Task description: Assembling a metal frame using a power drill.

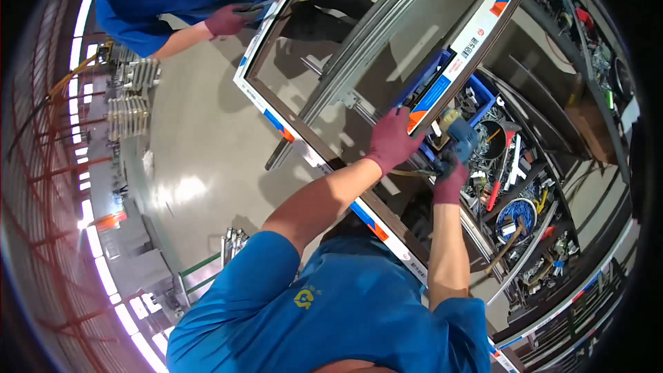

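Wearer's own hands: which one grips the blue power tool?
The right hand, closed on the blue power tool. The left hand, in a matching maroon glove, is instead at the near end of the taped frame rail.

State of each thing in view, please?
Left hand: gloved, touching the frame.
Right hand: gloved, gripping the power tool.
Power tool: held; running or not unclear.
Frame: banded with white, blue and orange film.
Blue bin: open, holding parts.
Round tub: open, holding blue pieces.
Co-worker's hand: gloved, holding a tool.
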`<state>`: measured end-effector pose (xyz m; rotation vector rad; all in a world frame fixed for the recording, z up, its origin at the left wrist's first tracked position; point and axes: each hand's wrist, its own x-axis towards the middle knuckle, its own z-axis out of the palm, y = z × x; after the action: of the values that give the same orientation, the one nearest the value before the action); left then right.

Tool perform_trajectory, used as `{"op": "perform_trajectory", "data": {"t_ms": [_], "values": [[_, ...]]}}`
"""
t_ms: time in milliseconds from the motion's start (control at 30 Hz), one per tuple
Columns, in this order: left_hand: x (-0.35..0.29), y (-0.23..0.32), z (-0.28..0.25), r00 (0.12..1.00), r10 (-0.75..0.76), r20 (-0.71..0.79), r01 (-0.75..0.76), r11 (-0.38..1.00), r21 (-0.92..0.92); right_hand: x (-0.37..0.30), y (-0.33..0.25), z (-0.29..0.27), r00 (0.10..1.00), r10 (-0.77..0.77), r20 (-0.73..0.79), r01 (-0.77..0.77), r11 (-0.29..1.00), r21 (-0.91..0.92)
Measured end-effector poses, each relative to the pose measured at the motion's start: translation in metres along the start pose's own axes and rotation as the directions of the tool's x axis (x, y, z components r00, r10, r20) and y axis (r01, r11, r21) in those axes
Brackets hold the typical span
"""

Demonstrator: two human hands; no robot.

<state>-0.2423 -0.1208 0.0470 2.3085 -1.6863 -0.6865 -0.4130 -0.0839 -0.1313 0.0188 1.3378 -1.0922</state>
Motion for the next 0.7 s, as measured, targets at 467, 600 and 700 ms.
{"op": "perform_trajectory", "data": {"t_ms": [467, 600, 700], "values": [[-0.055, 0.003, -0.067, 0.825, 0.442, -0.353, -0.563, 0.586, -0.583, -0.322, -0.179, 0.045, 0.542, -0.840, -0.016, 0.816, 0.531, -0.227], [-0.112, 0.040, -0.165, 0.660, 0.690, -0.298, -0.523, 0.136, -0.841, -0.364, -0.153, 0.063, 0.024, -0.942, 0.334, 0.931, -0.101, -0.351], [-0.145, 0.046, -0.259, 0.568, 0.796, -0.207, -0.351, 0.007, -0.936, -0.406, -0.112, 0.116, 0.228, -0.969, 0.092, 0.965, 0.238, 0.112]]}}
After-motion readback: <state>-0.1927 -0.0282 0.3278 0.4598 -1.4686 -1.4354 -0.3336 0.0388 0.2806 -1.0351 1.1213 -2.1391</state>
